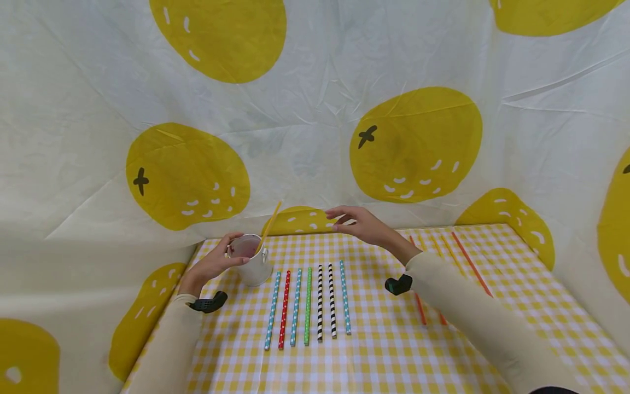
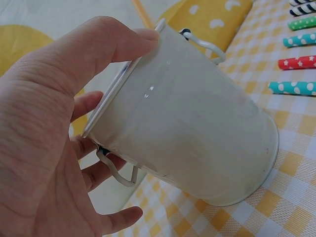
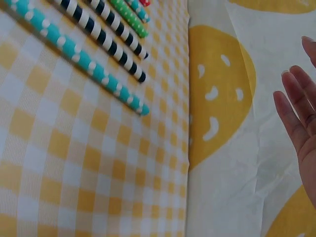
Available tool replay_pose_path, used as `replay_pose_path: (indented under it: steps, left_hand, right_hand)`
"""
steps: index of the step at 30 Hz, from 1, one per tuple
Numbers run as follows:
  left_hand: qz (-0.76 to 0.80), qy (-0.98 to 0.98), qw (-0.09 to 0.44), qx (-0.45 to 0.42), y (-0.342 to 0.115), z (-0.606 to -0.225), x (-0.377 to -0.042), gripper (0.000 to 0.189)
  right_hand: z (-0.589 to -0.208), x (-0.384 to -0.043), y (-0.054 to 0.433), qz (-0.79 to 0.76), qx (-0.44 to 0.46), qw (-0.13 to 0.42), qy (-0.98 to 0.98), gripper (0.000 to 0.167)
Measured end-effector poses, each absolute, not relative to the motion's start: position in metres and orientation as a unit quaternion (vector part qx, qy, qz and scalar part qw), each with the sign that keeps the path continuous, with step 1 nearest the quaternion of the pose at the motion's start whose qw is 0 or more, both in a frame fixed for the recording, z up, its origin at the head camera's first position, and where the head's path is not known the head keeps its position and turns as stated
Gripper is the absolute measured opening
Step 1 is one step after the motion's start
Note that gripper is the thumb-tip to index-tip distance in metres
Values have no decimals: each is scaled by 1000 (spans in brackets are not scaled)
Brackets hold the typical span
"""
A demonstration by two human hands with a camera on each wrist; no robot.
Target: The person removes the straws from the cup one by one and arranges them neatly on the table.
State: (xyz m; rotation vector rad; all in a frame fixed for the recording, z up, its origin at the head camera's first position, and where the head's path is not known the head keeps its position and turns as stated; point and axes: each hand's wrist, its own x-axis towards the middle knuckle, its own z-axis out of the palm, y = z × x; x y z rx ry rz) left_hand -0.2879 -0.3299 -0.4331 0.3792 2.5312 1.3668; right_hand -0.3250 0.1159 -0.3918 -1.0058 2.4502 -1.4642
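My left hand (image 1: pixel 216 261) grips a small white bucket (image 1: pixel 256 274) at its rim. In the left wrist view the thumb lies over the near rim, while the other fingers reach round the far side by a wire handle ear (image 2: pixel 118 173). A yellow straw (image 1: pixel 273 219) leans out of the bucket, its lower end inside. Raised over the table's far edge, my right hand (image 1: pixel 359 223) holds nothing, its fingers spread loosely apart. Below it lies a row of patterned paper straws: blue dotted (image 1: pixel 345 298), black-and-white striped (image 1: pixel 332 301), green (image 1: pixel 308 306) and red (image 1: pixel 284 309).
Red-orange straws (image 1: pixel 471 264) and yellow straws (image 1: pixel 451 254) lie at the table's right, partly hidden by my right sleeve (image 1: pixel 472 317). A yellow-checked cloth (image 1: pixel 384 361) covers the table. Fabric printed with yellow fruit (image 1: pixel 305 164) hangs behind and at the sides.
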Motion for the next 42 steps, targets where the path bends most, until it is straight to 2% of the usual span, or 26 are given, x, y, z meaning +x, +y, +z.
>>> replay_pose_path:
  steps: [23, 36, 42]
  left_hand:
    - [462, 869, 123, 126, -329, -432, -286, 84]
    - [460, 870, 129, 122, -330, -430, -285, 83]
    - [454, 873, 128, 121, -329, -429, -285, 83]
  right_hand:
    - [-390, -331, 21, -492, -391, 80, 773, 51]
    - [-390, -327, -3, -479, -404, 108, 772, 62]
    - [-389, -326, -7, -467, -412, 109, 774, 63]
